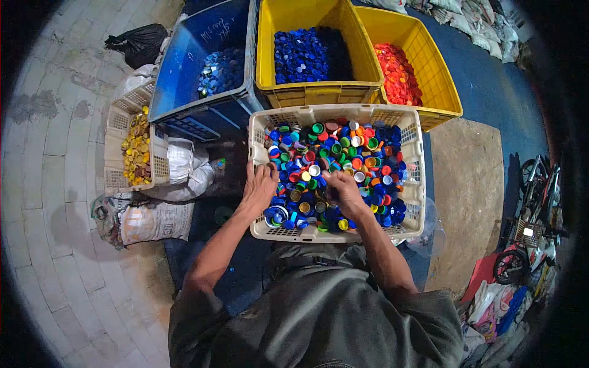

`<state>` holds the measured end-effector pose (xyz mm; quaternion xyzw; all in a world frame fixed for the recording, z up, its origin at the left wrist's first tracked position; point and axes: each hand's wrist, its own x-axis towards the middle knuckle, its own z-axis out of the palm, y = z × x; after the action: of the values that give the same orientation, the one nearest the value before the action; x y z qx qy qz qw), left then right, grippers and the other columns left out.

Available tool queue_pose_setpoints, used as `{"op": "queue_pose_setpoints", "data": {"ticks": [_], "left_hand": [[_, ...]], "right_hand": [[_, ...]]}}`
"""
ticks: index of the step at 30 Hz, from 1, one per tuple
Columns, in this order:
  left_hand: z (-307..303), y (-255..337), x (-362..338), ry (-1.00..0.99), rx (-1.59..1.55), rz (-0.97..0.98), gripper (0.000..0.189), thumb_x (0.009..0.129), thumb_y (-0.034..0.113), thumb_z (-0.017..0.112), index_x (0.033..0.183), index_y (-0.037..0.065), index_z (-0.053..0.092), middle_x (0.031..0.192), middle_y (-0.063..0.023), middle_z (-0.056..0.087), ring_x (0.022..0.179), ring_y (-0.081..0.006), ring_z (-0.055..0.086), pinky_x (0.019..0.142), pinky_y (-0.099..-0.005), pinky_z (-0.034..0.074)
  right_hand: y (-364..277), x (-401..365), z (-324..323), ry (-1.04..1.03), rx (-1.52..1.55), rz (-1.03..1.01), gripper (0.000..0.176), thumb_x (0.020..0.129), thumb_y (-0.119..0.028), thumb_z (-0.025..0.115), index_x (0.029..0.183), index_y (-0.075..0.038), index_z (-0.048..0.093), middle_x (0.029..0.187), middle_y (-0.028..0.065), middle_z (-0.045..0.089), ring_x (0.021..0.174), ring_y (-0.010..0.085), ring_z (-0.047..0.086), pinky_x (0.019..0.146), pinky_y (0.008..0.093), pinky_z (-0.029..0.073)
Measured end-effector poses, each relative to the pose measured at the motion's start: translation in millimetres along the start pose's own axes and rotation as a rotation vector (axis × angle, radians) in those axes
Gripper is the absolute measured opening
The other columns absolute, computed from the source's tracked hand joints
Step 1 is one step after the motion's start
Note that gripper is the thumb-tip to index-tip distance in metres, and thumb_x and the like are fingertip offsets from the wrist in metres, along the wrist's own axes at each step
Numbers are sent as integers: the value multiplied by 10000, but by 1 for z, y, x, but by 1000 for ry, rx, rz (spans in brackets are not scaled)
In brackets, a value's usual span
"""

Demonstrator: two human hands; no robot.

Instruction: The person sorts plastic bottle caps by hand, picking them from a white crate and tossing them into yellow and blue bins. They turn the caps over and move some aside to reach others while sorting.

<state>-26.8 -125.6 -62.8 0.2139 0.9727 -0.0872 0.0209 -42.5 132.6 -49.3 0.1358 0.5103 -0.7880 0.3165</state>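
Observation:
A cream plastic basket (336,112) sits before me, filled with mixed bottle caps (337,149) in blue, green, red, orange, white and other colours. My left hand (262,185) rests palm down across the basket's left rim, its fingers slightly apart and reaching over the nearest caps. I see no cap in it. Over the middle of the pile, my right hand (345,195) is closed, fingers curled in and thumb against them. Whatever it may hold is hidden. A white cap (314,170) lies between the two hands.
Beyond the basket stand a blue crate (173,92) of light blue caps, a yellow crate (319,92) of dark blue caps and another yellow crate (437,80) of red caps. Left are a basket (115,138) of yellow caps and a sack (156,222). A bicycle (521,245) stands right.

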Motion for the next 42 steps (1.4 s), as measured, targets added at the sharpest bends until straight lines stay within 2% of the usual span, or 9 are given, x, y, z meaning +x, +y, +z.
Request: {"op": "queue_pose_setpoints", "data": {"ticks": [6,9,10,13,17,21,26,35,42], "left_hand": [[-26,-17,-18,139,-837,-367,269,760,-57,574,1014,17,623,992,-170,575,900,-312,605,819,-409,475],[-25,-26,-28,412,-900,-459,169,793,-53,558,928,23,626,954,-136,586,806,-271,633,704,-387,502],[-27,-24,-31,273,-1338,-726,98,811,-12,586,901,21,607,835,-64,574,673,-171,590,634,-319,478],[-21,-22,-39,233,-1829,-847,27,841,28,589,866,37,585,732,5,514,615,-78,497,572,-245,428],[-21,-10,-32,314,-1983,-885,140,911,166,620,851,52,564,695,36,462,599,-56,443,543,-220,388],[-19,-3,-16,241,-1460,-832,156,923,182,618,939,27,618,683,-35,617,607,-99,577,573,-265,462],[-12,3,6,243,-923,-555,160,851,46,574,1003,39,622,782,-189,676,745,-405,652,674,-486,503],[-9,20,34,-192,-514,-581,235,836,72,587,1030,-55,550,867,-291,652,855,-445,653,755,-514,528],[20,13,36,-160,-518,-556,232,837,65,571,1043,-43,581,935,-280,640,900,-435,647,782,-503,528]], "right_hand": [[15,47,28,14,-1181,-737,220,766,-208,733,904,-56,655,864,157,647,782,353,652,691,430,512],[16,57,56,-24,-1406,-572,274,769,-191,710,1005,-68,642,993,160,639,835,371,657,694,488,523],[19,64,60,-87,-1496,-660,329,820,-152,634,1143,-92,609,1036,158,625,816,359,668,650,491,538],[41,83,75,-115,-1657,-650,372,859,-103,548,1230,-104,576,1026,157,626,746,337,676,586,451,543],[44,85,85,-105,-1754,-562,427,880,-78,490,1303,-118,528,1010,170,624,673,314,673,542,434,539],[37,73,76,-71,-1636,-552,459,835,-102,580,1291,-109,529,991,182,615,782,354,665,622,455,543],[13,42,32,11,-1209,-526,489,752,-167,729,1196,-28,578,1129,251,593,954,396,633,778,470,522],[-6,-32,-37,160,-237,-148,300,866,-145,642,1144,-34,615,901,24,583,634,90,520,580,240,424],[-2,-54,-70,3,391,-138,303,842,-331,557,1038,-101,563,1004,80,584,671,175,531,555,297,416]]}}
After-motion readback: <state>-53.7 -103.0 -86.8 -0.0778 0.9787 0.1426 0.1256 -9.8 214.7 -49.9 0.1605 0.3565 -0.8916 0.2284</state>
